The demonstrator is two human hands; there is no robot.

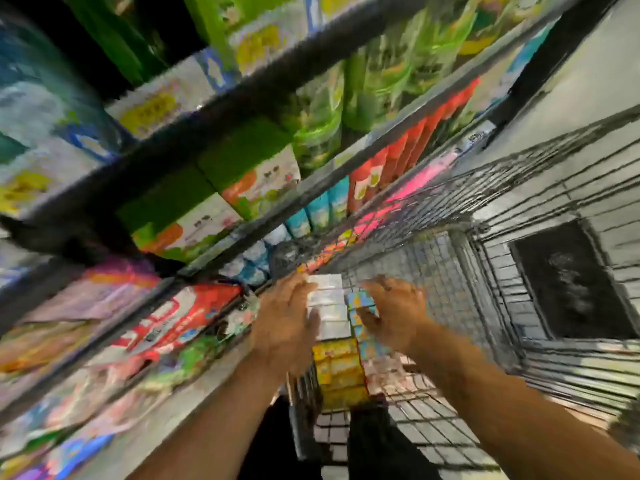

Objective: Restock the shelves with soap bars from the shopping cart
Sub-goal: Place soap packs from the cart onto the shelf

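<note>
Pickup step, tbh. Left hand [287,323] spread flat on white soap boxes [327,304] in cart [433,265]; right hand [393,306] curled over blue boxes [362,303], grip can't be told. Next: stack to be lifted toward shelves [214,109], 9 o'clock.

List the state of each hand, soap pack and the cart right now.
left hand: fingers straight, against the white soap boxes
right hand: fingers spread over the blue soap pack, grip too blurred to tell
yellow soap pack: in the shopping cart, not held
shopping cart: holds soap, beside the shelves
</note>
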